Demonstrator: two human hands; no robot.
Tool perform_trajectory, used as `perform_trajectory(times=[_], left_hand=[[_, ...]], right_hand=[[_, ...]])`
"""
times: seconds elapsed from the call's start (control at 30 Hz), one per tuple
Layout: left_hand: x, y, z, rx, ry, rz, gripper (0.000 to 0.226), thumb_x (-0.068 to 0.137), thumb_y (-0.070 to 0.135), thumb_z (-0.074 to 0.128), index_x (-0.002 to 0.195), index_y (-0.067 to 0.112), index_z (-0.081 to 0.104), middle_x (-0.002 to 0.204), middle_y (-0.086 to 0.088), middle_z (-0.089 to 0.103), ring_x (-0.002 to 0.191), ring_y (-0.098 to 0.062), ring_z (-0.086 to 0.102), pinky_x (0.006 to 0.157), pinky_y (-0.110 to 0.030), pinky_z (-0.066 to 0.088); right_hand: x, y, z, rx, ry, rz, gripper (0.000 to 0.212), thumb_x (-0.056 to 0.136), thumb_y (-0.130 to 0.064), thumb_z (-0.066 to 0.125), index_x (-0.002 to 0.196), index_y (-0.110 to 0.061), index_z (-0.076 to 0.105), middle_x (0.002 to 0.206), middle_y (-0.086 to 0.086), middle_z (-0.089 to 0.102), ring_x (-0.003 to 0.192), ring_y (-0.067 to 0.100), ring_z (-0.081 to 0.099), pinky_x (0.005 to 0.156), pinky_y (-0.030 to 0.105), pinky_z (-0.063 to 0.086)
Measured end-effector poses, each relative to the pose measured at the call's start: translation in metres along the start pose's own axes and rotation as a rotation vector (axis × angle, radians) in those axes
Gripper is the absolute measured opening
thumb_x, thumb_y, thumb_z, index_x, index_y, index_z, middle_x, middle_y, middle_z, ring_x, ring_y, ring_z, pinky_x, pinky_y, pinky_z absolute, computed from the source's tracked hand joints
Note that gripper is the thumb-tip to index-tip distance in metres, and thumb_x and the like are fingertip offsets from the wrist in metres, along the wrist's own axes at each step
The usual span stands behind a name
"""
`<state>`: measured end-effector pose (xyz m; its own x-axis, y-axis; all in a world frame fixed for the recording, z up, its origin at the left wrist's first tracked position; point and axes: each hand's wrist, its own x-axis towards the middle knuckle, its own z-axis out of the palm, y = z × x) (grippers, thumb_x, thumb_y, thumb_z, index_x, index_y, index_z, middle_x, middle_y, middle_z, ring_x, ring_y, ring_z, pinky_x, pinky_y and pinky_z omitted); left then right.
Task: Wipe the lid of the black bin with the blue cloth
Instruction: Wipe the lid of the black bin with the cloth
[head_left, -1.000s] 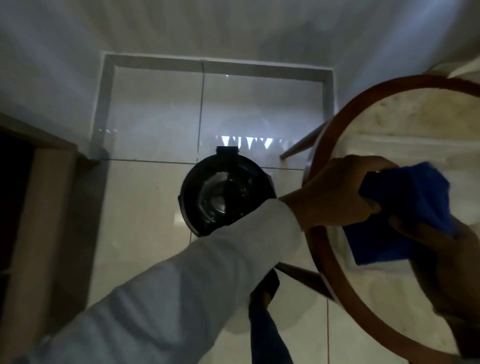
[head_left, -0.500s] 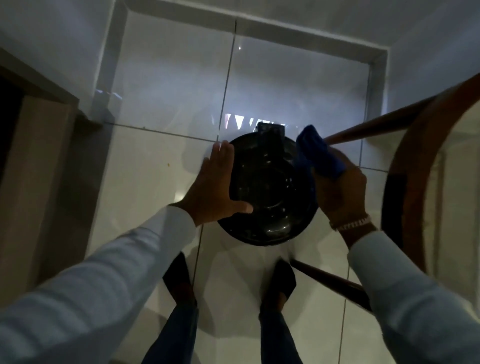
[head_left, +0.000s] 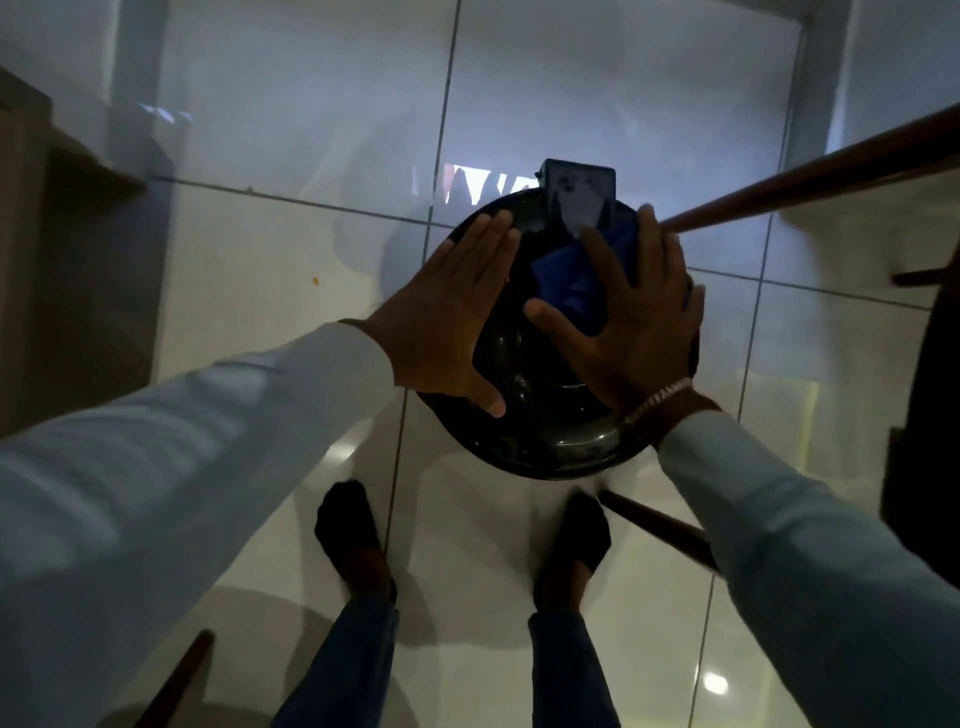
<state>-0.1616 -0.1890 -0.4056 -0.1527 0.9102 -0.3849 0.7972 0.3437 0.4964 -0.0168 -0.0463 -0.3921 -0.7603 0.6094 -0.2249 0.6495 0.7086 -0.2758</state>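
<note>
While left hand (head_left: 447, 312) rests flat, fingers splayed, on lid (head_left: 540, 431), right hand (head_left: 634, 322) presses blue cloth (head_left: 571, 275) open-palmed.

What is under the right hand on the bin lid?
Under the right hand lies the blue cloth, pressed flat on the black lid. Only its left part shows; the rest, and the lid beneath, is covered.

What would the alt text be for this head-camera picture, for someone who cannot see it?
Seen from above, a person's right hand presses a blue cloth flat on the lid of a round black bin, while the left hand lies open on the lid's left edge. The bin stands on a pale tiled floor, by the person's dark-socked feet.
</note>
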Motion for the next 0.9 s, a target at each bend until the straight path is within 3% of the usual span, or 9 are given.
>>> perform_trajectory(times=[0.1, 0.2, 0.4, 0.5, 0.63, 0.73, 0.8, 0.9], left_hand=[[0.000, -0.003, 0.002, -0.023, 0.002, -0.001, 0.148, 0.048, 0.080, 0.069, 0.148, 0.016, -0.020, 0.160, -0.004, -0.024, 0.146, -0.019, -0.025, 0.117, -0.035, -0.010], [0.001, -0.005, 0.004, -0.040, 0.015, -0.016, 0.151, 0.044, 0.080, 0.070, 0.148, 0.017, -0.018, 0.161, -0.003, -0.021, 0.144, -0.015, -0.025, 0.117, -0.033, -0.007], [0.002, -0.006, 0.005, -0.053, 0.032, -0.006, 0.150, 0.041, 0.086, 0.064, 0.149, 0.017, -0.016, 0.161, -0.004, -0.018, 0.145, -0.014, -0.024, 0.118, -0.032, -0.007], [0.002, -0.006, 0.005, -0.051, 0.028, -0.007, 0.151, 0.041, 0.087, 0.062, 0.149, 0.015, -0.015, 0.162, -0.006, -0.018, 0.148, -0.021, -0.019, 0.121, -0.037, -0.003], [0.003, -0.006, 0.005, -0.063, 0.024, -0.005, 0.151, 0.041, 0.087, 0.062, 0.149, 0.016, -0.016, 0.161, -0.005, -0.020, 0.148, -0.022, -0.019, 0.121, -0.039, -0.003], [0.003, -0.008, 0.008, -0.068, 0.035, -0.004, 0.150, 0.043, 0.086, 0.064, 0.149, 0.017, -0.018, 0.161, -0.004, -0.022, 0.148, -0.022, -0.021, 0.120, -0.038, -0.005], [0.003, -0.008, 0.010, -0.072, 0.043, 0.000, 0.149, 0.043, 0.087, 0.062, 0.149, 0.018, -0.018, 0.161, -0.003, -0.021, 0.148, -0.021, -0.021, 0.119, -0.037, -0.006], [0.004, -0.009, 0.012, -0.075, 0.059, -0.001, 0.148, 0.044, 0.088, 0.060, 0.149, 0.019, -0.017, 0.161, -0.003, -0.019, 0.148, -0.021, -0.019, 0.119, -0.037, -0.005]], right_hand=[[-0.008, 0.002, 0.017, -0.123, 0.058, -0.023, 0.077, 0.081, -0.078, 0.035, 0.146, -0.038, 0.023, 0.161, 0.013, 0.014, 0.146, 0.041, 0.014, 0.109, 0.071, 0.018], [-0.040, 0.021, 0.025, -0.120, 0.100, -0.022, 0.072, 0.085, -0.070, 0.040, 0.146, -0.035, 0.027, 0.160, 0.013, 0.018, 0.145, 0.040, 0.016, 0.110, 0.065, 0.022], [-0.062, -0.017, 0.049, 0.066, 0.302, 0.493, 0.066, 0.087, -0.063, 0.042, 0.145, -0.031, 0.032, 0.158, 0.016, 0.022, 0.144, 0.041, 0.021, 0.109, 0.061, 0.029], [-0.083, -0.037, 0.062, -0.037, 0.209, 0.381, 0.066, 0.088, -0.065, 0.036, 0.145, -0.035, 0.028, 0.159, 0.012, 0.017, 0.145, 0.040, 0.015, 0.111, 0.064, 0.022], [-0.087, -0.005, 0.058, -0.091, 0.174, 0.145, 0.064, 0.088, -0.063, 0.038, 0.144, -0.032, 0.034, 0.157, 0.010, 0.018, 0.144, 0.040, 0.017, 0.111, 0.064, 0.022], [-0.055, 0.003, 0.045, 0.009, 0.252, 0.296, 0.059, 0.090, -0.056, 0.043, 0.142, -0.029, 0.037, 0.157, 0.015, 0.026, 0.143, 0.040, 0.023, 0.107, 0.063, 0.030], [-0.031, -0.004, 0.040, 0.071, 0.287, 0.433, 0.057, 0.091, -0.055, 0.042, 0.143, -0.032, 0.034, 0.159, 0.014, 0.023, 0.144, 0.038, 0.021, 0.109, 0.064, 0.028], [-0.004, -0.021, 0.040, 0.047, 0.303, 0.395, 0.053, 0.091, -0.057, 0.036, 0.141, -0.037, 0.034, 0.160, 0.010, 0.021, 0.145, 0.037, 0.017, 0.111, 0.065, 0.020]])
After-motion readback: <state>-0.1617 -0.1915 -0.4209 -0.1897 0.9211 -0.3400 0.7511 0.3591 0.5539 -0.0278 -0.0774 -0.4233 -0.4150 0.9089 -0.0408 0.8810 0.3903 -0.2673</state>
